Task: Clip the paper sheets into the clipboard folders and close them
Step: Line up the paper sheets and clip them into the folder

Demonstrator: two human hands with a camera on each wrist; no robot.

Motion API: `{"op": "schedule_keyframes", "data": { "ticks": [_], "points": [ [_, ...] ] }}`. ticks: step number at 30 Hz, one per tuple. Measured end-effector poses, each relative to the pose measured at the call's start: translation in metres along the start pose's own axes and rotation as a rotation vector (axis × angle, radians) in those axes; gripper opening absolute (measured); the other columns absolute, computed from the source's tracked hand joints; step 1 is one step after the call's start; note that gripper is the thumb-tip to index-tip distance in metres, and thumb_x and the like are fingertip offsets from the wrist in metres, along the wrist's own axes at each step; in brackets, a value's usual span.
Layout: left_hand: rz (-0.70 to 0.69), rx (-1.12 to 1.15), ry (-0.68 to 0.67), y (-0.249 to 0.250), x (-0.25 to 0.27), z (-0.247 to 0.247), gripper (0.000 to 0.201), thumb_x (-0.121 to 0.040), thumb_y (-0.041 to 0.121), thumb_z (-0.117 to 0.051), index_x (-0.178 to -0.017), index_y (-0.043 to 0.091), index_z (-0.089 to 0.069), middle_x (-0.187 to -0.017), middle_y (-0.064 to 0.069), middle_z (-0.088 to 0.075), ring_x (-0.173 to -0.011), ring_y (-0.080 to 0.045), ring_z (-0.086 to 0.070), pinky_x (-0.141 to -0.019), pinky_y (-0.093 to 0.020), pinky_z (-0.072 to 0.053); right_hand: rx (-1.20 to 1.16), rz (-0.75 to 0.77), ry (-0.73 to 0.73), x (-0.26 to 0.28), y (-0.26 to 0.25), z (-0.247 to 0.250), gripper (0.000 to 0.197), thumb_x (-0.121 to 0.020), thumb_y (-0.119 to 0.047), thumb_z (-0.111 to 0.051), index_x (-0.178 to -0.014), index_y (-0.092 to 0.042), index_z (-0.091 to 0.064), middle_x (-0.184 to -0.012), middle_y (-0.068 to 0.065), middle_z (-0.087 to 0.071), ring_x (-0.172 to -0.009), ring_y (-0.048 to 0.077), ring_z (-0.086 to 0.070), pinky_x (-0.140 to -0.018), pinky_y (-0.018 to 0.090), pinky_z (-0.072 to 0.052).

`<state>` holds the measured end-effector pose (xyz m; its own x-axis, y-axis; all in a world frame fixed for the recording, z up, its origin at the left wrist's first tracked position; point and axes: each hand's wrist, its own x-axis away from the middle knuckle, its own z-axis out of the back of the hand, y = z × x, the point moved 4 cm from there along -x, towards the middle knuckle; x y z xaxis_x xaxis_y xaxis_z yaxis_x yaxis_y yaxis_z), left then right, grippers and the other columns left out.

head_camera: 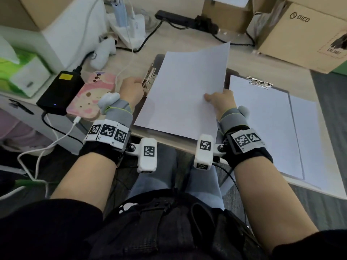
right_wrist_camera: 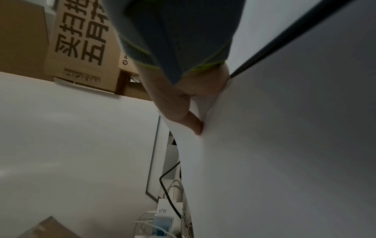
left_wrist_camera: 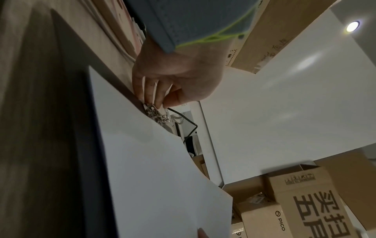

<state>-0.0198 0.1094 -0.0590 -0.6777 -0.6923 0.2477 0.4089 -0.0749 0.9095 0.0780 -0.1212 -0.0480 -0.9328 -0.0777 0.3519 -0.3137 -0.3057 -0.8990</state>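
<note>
A dark clipboard folder (head_camera: 158, 60) lies sideways on the desk, its metal clip (head_camera: 149, 79) on the left side. My left hand (head_camera: 139, 83) pinches that clip (left_wrist_camera: 154, 112), fingers and thumb curled on it (left_wrist_camera: 160, 99). A white paper sheet (head_camera: 184, 91) hangs tilted over the folder, its left edge near the clip. My right hand (head_camera: 212, 96) pinches the sheet's right edge, thumb on top; the thumb (right_wrist_camera: 195, 125) presses the paper (right_wrist_camera: 284, 145). A second clipboard folder (head_camera: 293, 102) lies to the right with paper (head_camera: 262, 119) under its clip (head_camera: 260, 83).
A black power brick (head_camera: 60, 91) and a pink phone case (head_camera: 92, 98) lie left of my left hand. A green tissue box (head_camera: 18, 72) stands far left. Cardboard boxes (head_camera: 300, 34), a power strip (head_camera: 178, 19) and cables line the back. The desk's front edge (head_camera: 169, 145) runs just below the sheet.
</note>
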Motion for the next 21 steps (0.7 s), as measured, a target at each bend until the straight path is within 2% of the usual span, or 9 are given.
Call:
{"op": "schedule_keyframes", "data": {
  "ticks": [2,7,9,11,13,15,17,19,21],
  "points": [
    [0.002,-0.001,-0.01,0.0,0.001,0.0,0.046,-0.079,-0.014,-0.037,-0.113,0.006,-0.061,-0.083,-0.001,-0.06,-0.073,-0.007,-0.059,-0.071,-0.02,-0.046,0.022,-0.009,-0.018,-0.002,0.001,-0.004,0.038,-0.085,-0.003,-0.062,-0.121,0.002,-0.055,-0.101,0.01,-0.059,-0.085,0.021,-0.056,-0.061,0.026,-0.046],
    [0.05,0.02,-0.067,-0.005,-0.011,0.005,0.045,-0.08,-0.012,-0.032,-0.109,0.007,-0.061,-0.114,-0.018,-0.062,-0.106,-0.032,-0.059,-0.085,-0.036,-0.044,0.07,-0.004,-0.052,-0.006,0.0,-0.011,0.034,-0.086,-0.001,-0.06,-0.12,0.004,-0.056,-0.093,0.009,-0.057,-0.066,0.018,-0.054,-0.048,0.018,-0.045],
    [0.05,-0.008,-0.101,-0.003,-0.016,0.006,0.044,-0.082,-0.011,-0.033,-0.113,0.004,-0.06,-0.126,-0.021,-0.06,-0.118,-0.035,-0.056,-0.088,-0.034,-0.045,0.074,-0.017,-0.056,-0.008,-0.001,-0.011,0.037,-0.085,0.001,-0.059,-0.121,0.006,-0.055,-0.086,0.009,-0.058,-0.059,0.014,-0.051,-0.054,0.021,-0.046],
    [0.041,-0.063,-0.123,0.001,-0.022,0.006,0.038,-0.085,-0.007,-0.037,-0.113,0.002,-0.061,-0.127,-0.022,-0.059,-0.118,-0.035,-0.057,-0.08,-0.03,-0.048,0.099,-0.032,-0.065,-0.01,-0.001,-0.01,0.038,-0.086,0.0,-0.059,-0.123,0.005,-0.052,-0.086,0.009,-0.057,-0.059,0.012,-0.051,-0.047,0.019,-0.045],
    [0.014,-0.084,-0.131,0.007,-0.027,0.003,0.034,-0.085,-0.005,-0.039,-0.104,0.006,-0.064,-0.118,-0.02,-0.064,-0.114,-0.033,-0.059,-0.078,-0.028,-0.044,0.114,-0.033,-0.078,-0.012,0.0,-0.009,0.033,-0.087,-0.002,-0.058,-0.119,0.001,-0.052,-0.086,0.008,-0.058,-0.06,0.012,-0.052,-0.043,0.016,-0.045],
    [-0.003,-0.079,-0.133,0.013,-0.033,-0.001,0.033,-0.08,-0.007,-0.039,-0.072,0.02,-0.055,-0.088,-0.002,-0.063,-0.101,-0.023,-0.055,-0.081,-0.029,-0.038,0.125,-0.033,-0.103,-0.012,0.0,-0.009,0.025,-0.087,-0.004,-0.057,-0.112,-0.003,-0.054,-0.085,0.007,-0.059,-0.065,0.016,-0.055,-0.056,0.022,-0.048],
    [-0.011,-0.062,-0.158,0.017,-0.039,-0.005,0.034,-0.074,-0.005,-0.043,-0.062,0.027,-0.043,-0.082,0.005,-0.053,-0.097,-0.016,-0.046,-0.085,-0.03,-0.042,0.132,-0.045,-0.111,-0.013,0.002,-0.009,0.028,-0.085,-0.005,-0.059,-0.112,-0.001,-0.055,-0.094,0.011,-0.061,-0.074,0.023,-0.059,-0.073,0.031,-0.051],
    [-0.03,-0.006,-0.214,0.02,-0.04,-0.008,0.028,-0.071,-0.001,-0.045,-0.074,0.026,-0.053,-0.102,0.0,-0.055,-0.103,-0.016,-0.048,-0.1,-0.038,-0.042,0.125,-0.05,-0.119,-0.011,0.002,-0.011,0.033,-0.084,-0.005,-0.06,-0.117,0.001,-0.055,-0.1,0.013,-0.061,-0.082,0.027,-0.061,-0.079,0.035,-0.051],
    [-0.033,0.098,-0.209,0.025,-0.036,-0.007,0.04,-0.077,-0.003,-0.042,-0.107,0.016,-0.059,-0.115,-0.004,-0.056,-0.108,-0.019,-0.053,-0.1,-0.034,-0.044,0.121,-0.061,-0.12,-0.011,0.002,-0.011,0.041,-0.082,-0.007,-0.062,-0.121,0.003,-0.054,-0.105,0.014,-0.063,-0.089,0.029,-0.062,-0.083,0.038,-0.052]
  ]
}}
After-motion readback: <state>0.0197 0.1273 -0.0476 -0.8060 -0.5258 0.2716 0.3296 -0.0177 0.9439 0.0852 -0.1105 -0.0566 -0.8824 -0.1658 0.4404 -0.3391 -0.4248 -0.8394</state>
